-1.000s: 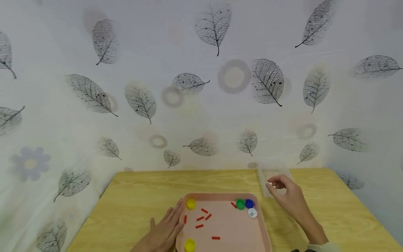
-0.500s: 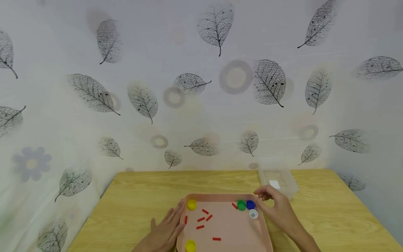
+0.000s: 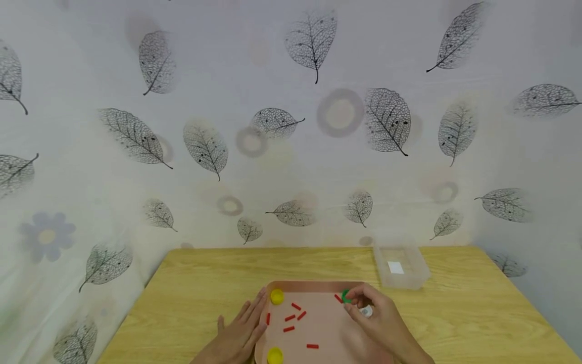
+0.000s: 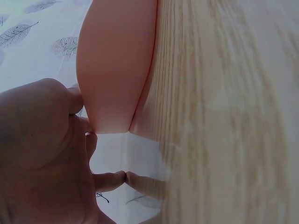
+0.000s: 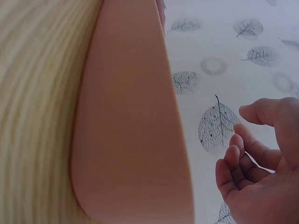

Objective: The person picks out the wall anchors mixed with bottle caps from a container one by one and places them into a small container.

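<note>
My left hand (image 3: 238,328) lies with its fingers straight along the left rim of a pink tray (image 3: 313,286). In the left wrist view, that hand (image 4: 46,149) touches the tray's outer wall (image 4: 117,70). Over the tray's far right corner, my right hand (image 3: 379,316) has its thumb and index finger beside a green bottle cap (image 3: 345,296). The right wrist view shows this hand (image 5: 261,172) with thumb and index apart, nothing visible between them. A white cap (image 3: 366,311) is partly covered by the right hand, which hides the blue cap.
Yellow caps (image 3: 277,297) sit at the tray's left side. Several short red sticks (image 3: 289,318) lie scattered on its floor. A clear plastic box (image 3: 402,270) with a white label stands behind the tray to the right, on the wooden table (image 3: 477,303).
My right hand has moved left from above the clear box, across the tray's right rim, to the green cap. The left hand has stayed at the rim.
</note>
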`<state>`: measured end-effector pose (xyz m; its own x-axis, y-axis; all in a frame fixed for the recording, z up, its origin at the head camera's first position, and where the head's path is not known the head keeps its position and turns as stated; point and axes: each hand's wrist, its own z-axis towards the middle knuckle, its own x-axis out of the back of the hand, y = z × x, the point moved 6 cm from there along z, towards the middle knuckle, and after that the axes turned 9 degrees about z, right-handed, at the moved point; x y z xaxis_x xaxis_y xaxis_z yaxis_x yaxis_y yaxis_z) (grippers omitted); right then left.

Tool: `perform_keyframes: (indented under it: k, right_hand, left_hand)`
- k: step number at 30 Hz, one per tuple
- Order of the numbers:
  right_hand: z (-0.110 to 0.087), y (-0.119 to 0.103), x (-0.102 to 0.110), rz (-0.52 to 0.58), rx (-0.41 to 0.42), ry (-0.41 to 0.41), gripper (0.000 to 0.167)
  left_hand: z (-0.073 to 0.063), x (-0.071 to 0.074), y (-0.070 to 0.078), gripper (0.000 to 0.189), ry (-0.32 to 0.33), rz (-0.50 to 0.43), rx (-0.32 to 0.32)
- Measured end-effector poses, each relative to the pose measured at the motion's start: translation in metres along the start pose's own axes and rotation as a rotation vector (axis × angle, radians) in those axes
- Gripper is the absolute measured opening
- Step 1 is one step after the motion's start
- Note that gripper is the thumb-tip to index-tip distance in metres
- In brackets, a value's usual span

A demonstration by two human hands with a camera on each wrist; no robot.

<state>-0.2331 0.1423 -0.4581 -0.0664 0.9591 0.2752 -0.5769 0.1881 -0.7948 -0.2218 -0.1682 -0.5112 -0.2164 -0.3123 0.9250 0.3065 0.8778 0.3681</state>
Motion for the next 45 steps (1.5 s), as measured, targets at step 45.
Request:
perform_keyframes:
  k: [45]
  right_hand:
    - [-0.027,0.041,-0.081,0.065,-0.380,-0.528,0.012]
  left_hand:
    - [0.001,-0.003,-0.004,0.065,-0.006,-0.012,0.007]
